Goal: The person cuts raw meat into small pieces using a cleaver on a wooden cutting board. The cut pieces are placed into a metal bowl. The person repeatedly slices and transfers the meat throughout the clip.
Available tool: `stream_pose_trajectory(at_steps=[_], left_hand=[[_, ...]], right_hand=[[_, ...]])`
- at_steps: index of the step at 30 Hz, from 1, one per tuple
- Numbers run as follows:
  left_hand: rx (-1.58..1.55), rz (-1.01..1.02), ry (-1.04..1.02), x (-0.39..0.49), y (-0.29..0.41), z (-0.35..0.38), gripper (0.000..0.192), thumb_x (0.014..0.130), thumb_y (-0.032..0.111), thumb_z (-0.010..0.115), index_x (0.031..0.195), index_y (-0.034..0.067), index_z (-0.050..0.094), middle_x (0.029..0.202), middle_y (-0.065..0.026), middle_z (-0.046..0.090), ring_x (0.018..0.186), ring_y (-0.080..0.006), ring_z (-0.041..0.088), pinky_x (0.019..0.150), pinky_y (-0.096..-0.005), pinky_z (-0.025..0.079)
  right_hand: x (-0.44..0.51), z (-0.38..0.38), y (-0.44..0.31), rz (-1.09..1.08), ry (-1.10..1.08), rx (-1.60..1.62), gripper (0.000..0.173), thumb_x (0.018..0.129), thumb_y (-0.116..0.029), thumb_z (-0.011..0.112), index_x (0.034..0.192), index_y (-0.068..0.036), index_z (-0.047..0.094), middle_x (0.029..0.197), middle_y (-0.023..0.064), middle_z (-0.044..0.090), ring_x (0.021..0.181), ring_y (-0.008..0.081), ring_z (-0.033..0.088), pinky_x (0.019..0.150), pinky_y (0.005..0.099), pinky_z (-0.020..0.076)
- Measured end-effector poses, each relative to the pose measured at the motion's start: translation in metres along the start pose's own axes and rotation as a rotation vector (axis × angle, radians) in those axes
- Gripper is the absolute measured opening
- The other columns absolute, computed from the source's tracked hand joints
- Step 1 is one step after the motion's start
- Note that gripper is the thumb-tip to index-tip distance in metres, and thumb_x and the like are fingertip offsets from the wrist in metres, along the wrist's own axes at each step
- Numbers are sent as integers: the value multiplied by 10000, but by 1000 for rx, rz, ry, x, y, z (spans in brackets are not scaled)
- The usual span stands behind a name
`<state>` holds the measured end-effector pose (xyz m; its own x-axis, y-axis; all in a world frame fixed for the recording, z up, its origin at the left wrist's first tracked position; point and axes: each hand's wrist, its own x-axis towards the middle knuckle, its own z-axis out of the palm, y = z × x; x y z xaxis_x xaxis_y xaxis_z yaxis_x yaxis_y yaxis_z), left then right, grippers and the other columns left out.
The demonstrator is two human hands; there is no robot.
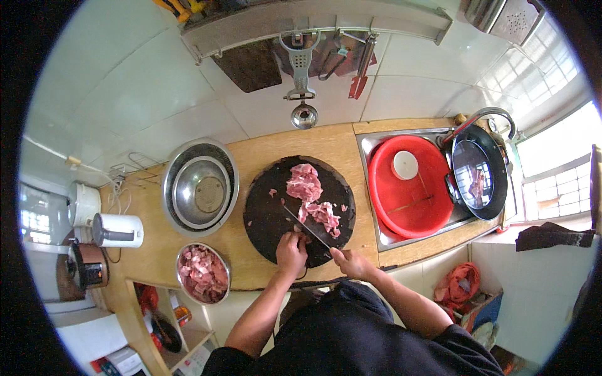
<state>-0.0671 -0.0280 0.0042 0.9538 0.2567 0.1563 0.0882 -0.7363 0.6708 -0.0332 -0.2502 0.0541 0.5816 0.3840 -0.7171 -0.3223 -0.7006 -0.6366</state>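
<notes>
A round dark chopping board (263,235) lies on the counter before me. My right hand (352,264) grips the handle of a kitchen knife (308,228), its blade slanting up and left across the board. Left of the blade, my left hand (291,251) has its fingers bunched on a small piece of raw meat (297,229), mostly hidden beneath them. Beyond the blade sit a large chunk of raw meat (304,182) and a ragged strip of meat (324,215). Small scraps are scattered over the board. A metal bowl of cut meat (203,272) stands at the counter's front edge, left of my hands.
Nested metal bowls (201,192) stand left of the board. To the right, a red plastic basin (409,214) sits in the sink (369,155), beside a black wok (498,188) under the faucet (489,113). A white kettle (122,230) is far left. Utensils hang on the wall, including a ladle (304,116).
</notes>
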Motion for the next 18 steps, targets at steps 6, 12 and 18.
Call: stream_pose_trajectory(at_steps=[6, 12, 18], left_hand=[[-46, -27, 33, -7, -3, 2, 34, 918, 53, 686, 940, 37, 708, 942, -142, 698, 920, -383, 676, 814, -479, 542], [-121, -52, 56, -2, 3, 4, 81, 905, 91, 733, 954, 28, 746, 963, -139, 718, 927, -376, 692, 822, -468, 556], [-14, -111, -81, 9, 5, 10, 94, 860, 88, 752, 927, 25, 771, 936, -169, 727, 898, -398, 710, 802, -479, 570]], right_hand=[[-28, -16, 26, 140, -137, 328, 652, 1116, -642, 356, 864, -81, 573, 653, 0, 505, 491, 128, 461, 467, 314, 388], [-24, -18, 40, 77, -200, 408, 663, 1117, -649, 341, 859, -90, 586, 633, 2, 509, 476, 123, 466, 463, 323, 386], [-27, -12, 34, 37, -109, 168, 685, 1114, -637, 367, 935, -32, 633, 728, 92, 623, 659, 232, 638, 645, 403, 512]])
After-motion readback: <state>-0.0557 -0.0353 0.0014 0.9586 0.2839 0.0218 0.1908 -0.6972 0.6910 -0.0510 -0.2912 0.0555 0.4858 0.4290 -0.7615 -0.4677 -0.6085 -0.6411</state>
